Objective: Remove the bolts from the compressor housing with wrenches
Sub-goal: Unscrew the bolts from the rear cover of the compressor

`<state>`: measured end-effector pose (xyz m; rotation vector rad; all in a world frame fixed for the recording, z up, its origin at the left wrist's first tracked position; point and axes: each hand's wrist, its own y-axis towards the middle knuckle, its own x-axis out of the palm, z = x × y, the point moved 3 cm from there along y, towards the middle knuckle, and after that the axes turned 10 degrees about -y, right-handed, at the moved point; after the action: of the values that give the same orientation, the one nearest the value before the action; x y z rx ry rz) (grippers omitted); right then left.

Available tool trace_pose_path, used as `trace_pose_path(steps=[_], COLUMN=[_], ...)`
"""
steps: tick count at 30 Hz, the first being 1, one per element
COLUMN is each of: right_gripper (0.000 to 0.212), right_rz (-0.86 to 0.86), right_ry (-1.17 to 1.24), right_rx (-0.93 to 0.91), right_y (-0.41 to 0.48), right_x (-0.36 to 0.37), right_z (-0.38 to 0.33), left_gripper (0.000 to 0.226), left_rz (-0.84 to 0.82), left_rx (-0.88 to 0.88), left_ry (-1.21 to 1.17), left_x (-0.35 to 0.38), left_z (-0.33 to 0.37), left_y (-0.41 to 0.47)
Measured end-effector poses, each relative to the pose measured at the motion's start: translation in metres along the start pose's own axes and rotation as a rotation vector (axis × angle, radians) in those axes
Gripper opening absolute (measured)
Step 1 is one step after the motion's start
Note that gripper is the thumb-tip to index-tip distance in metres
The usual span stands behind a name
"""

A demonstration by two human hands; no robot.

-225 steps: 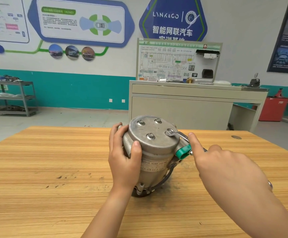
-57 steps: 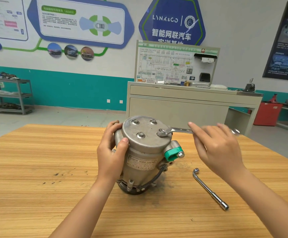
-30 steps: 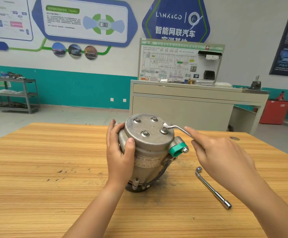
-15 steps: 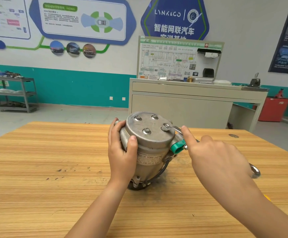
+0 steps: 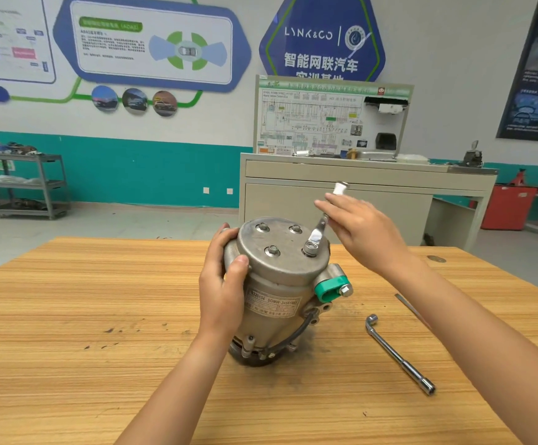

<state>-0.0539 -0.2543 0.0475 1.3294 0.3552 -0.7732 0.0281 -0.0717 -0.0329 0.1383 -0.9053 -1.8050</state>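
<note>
We logged the compressor [image 5: 277,290] standing mid-table [image 5: 68,316], left hand [image 5: 221,284] gripping its left side. A wrench [image 5: 316,234] sat on the top face's near-right bolt [image 5: 308,252], with the handle rising rearward behind the straight fingers of the right hand [image 5: 361,229]. An L-wrench [image 5: 396,351] lay on the table right of the compressor, apart from it. A cabinet [image 5: 341,200] stood behind the table.

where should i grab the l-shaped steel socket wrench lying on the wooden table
Grip the L-shaped steel socket wrench at mid-shaft, coming from above with fingers across it. It lies flat on the wooden table, long straight shaft exposed, short bent end toward the grey metal compressor.
</note>
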Motion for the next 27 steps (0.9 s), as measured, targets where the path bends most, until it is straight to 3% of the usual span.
trace_pose_path(steps=[5,7,10,12,14,18,27], right_gripper=[0.025,0.020,0.016,0.031,0.039,0.033,0.045], right_rz=[0.098,0.211,0.351,0.329,0.295,0.082,-0.131], right_ry=[-0.077,-0.063,0.168,0.273,0.173,-0.041,-0.234], right_rx=[-0.171,-0.086,0.206,0.294,0.187,0.046,0.181], right_y=[0.032,0.028,0.006,-0.014,-0.035,-0.067,-0.083], right_x=[0.010,0.007,-0.009,-0.021,-0.035,-0.047,-0.060], right_z=[-0.013,-0.011,-0.001,-0.001,-0.013,-0.032,-0.033], left_gripper=[0.038,0.043,0.043,0.044,0.044,0.044,0.042], left_rz=[0.000,0.009,0.032,0.056,0.070,0.064,0.068], left_rx=[0.003,0.005,0.018,0.020,0.018,0.026,0.083], left_ry=[0.056,0.049,0.044,0.035,0.027,0.033,0.055], left_x=[0.006,0.005,0.003,0.002,0.001,0.000,0.003], left_z=[0.001,0.000,-0.001,-0.001,-0.001,0.000,0.004], left_y=[-0.003,-0.003,-0.005,-0.007,-0.009,-0.009,-0.014])
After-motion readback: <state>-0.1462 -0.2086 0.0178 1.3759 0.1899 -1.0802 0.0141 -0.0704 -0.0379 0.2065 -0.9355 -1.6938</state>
